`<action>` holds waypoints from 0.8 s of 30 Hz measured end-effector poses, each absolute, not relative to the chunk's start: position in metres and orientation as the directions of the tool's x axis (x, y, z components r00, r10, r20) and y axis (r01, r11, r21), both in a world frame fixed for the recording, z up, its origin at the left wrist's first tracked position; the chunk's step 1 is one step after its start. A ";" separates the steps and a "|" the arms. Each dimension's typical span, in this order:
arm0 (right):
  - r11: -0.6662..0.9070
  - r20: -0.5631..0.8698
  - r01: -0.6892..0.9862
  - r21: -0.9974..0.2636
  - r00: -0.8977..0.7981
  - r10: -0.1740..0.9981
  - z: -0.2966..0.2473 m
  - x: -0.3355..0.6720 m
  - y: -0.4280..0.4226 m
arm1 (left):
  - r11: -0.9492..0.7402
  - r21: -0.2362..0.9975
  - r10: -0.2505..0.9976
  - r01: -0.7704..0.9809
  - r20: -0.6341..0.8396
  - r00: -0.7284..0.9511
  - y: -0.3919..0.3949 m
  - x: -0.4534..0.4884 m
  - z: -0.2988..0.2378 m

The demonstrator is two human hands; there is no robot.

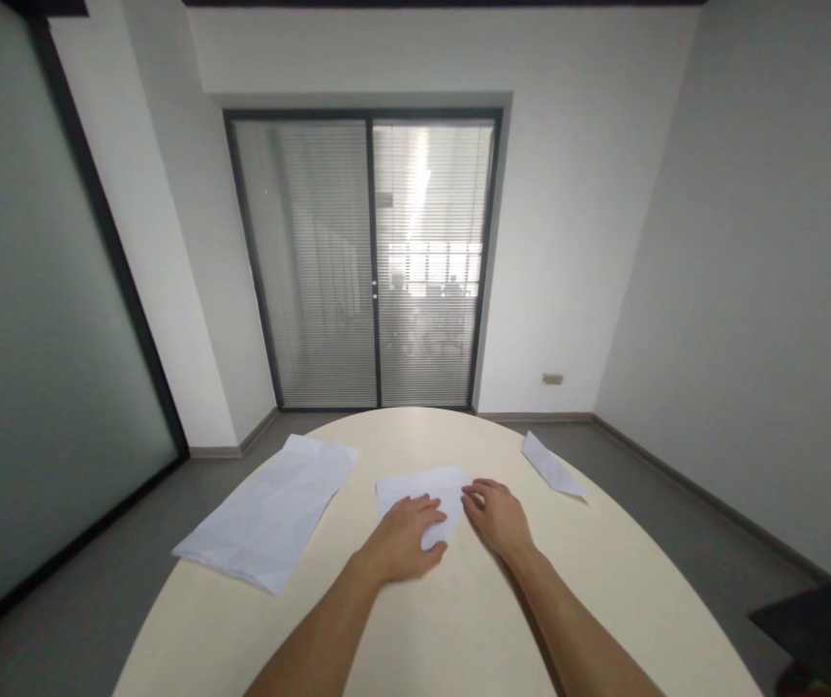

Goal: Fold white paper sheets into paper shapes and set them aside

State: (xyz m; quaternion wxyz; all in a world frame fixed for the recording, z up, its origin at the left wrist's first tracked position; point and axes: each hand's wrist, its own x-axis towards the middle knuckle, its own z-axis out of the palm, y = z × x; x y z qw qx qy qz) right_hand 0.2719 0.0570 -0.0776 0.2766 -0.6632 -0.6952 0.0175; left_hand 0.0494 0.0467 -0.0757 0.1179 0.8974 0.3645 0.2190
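A small white sheet of paper (426, 479), apparently folded, lies near the middle of the round table. My left hand (408, 534) rests flat over its lower part, fingers stretched out and thumb apart, covering some of it. At the paper's right edge is my right hand (497, 513), its fingers bent and slightly apart, the tips at or just beside the edge. No grip by the right hand is visible, and the underside of its fingers is hidden.
A stack of larger creased white paper (270, 513) lies on the left of the cream table (415, 629). A narrow folded paper (555, 471) lies near the right rim. A dark flat object (822, 624) stands beyond the table at lower right.
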 end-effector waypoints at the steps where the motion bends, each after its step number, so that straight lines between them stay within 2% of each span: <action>1: 0.127 0.366 0.909 -0.398 0.031 0.930 -0.078 0.272 0.057 | -0.709 0.368 0.704 0.602 0.307 0.641 0.047 0.050 -0.075; 12: 0.444 0.406 0.774 -0.450 -0.266 0.874 -0.074 0.260 0.053 | -0.733 0.316 0.679 0.602 0.367 0.635 0.047 0.055 -0.072; 24: 0.452 0.405 0.765 -0.459 -0.273 0.873 -0.077 0.262 0.055 | -0.710 0.343 0.703 0.615 0.296 0.646 0.050 0.056 -0.068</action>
